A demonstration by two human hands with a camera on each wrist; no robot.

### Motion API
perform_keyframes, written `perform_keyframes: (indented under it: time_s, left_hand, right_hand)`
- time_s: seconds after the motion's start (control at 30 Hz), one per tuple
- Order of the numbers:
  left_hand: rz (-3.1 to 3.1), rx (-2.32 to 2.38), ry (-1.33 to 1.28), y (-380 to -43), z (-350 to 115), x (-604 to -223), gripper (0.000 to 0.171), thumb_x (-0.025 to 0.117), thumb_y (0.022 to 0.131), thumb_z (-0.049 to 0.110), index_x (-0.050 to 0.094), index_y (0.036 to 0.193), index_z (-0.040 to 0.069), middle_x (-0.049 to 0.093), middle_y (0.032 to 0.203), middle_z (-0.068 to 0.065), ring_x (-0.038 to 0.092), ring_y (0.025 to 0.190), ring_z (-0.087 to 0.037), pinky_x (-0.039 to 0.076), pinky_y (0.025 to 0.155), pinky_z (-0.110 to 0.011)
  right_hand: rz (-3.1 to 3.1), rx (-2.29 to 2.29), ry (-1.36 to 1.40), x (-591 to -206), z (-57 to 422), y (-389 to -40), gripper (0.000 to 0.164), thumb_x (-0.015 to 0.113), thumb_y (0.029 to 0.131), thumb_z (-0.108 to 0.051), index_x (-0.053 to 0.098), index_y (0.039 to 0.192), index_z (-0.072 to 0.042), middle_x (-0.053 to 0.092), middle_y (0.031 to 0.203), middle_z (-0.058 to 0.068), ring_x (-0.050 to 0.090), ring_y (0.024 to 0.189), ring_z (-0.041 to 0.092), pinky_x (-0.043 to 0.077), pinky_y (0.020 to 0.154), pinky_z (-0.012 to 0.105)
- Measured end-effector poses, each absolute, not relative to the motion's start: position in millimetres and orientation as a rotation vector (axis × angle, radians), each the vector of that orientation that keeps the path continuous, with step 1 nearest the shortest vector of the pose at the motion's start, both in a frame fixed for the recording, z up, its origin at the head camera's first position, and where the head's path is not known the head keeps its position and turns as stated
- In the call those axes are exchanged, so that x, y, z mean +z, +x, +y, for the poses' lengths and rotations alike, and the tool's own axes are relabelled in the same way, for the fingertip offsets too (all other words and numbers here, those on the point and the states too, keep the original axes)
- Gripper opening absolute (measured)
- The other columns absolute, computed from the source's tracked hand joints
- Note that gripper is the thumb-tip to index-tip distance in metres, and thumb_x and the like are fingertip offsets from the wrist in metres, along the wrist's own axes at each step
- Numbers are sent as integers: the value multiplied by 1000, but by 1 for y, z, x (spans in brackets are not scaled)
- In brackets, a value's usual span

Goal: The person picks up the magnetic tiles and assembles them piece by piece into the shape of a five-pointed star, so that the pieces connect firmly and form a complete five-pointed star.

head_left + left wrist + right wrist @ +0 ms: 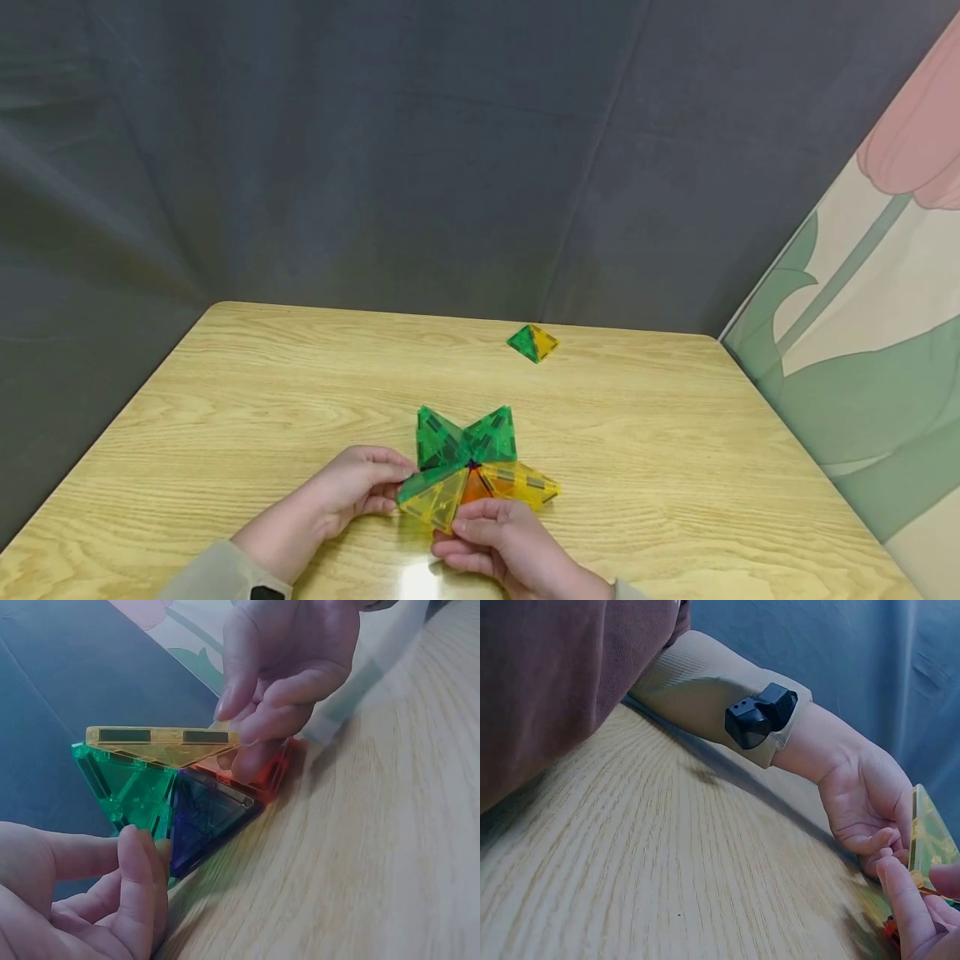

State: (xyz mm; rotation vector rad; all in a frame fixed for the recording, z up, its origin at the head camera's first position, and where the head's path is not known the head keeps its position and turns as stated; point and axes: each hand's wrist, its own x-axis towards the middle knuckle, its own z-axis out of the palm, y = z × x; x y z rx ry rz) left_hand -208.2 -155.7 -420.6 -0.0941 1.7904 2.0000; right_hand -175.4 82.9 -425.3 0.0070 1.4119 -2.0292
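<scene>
A star-shaped build of translucent triangular magnetic tiles stands on the table, with green tiles [491, 435] at the back and yellow tiles [521, 483] at the right. An orange tile [474, 486] shows near its middle, and a blue tile [210, 821] appears low in the left wrist view. My left hand [362, 483] pinches a green tile [135, 787] at the build's left side. Thumb and fingers of my right hand [506, 537] pinch the lower corner of the front yellow tile [437, 500]. That tile leans against the green one along a shared edge.
A small green-and-yellow tile piece [533, 343] lies near the table's far edge. The wooden table [300, 375] is bordered by a dark curtain [412, 167] behind and a flower-patterned panel [862, 375] at the right.
</scene>
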Motion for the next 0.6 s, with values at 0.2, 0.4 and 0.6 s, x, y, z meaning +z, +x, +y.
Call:
perform_keyframes:
  time_s: [0.2,0.4,0.6]
  left_hand:
    - [1802,2009,-108,-208,-155,-422,20,65,94,9,69,105,-8,67,81,-5,61,68,-10,54,60,-20]
    - [1802,2008,-68,-206,-159,-423,29,62,96,13,66,114,-10,68,88,-6,64,76,-12,56,66,-24]
    - [1793,2001,-31,-205,-160,-422,35,62,98,16,64,119,-12,70,95,-7,67,83,-15,58,73,-29]
  right_hand:
    - [1349,-2001,-49,-423,89,-174,25,56,99,-3,56,118,12,67,109,27,70,93,27,57,83,38]
    - [1287,-1983,-79,-419,95,-172,36,55,100,-6,50,128,16,66,114,25,68,100,28,55,88,36]
    - [1263,-1962,-76,-421,98,-171,46,52,104,-13,43,137,18,61,123,27,64,111,31,52,92,37]
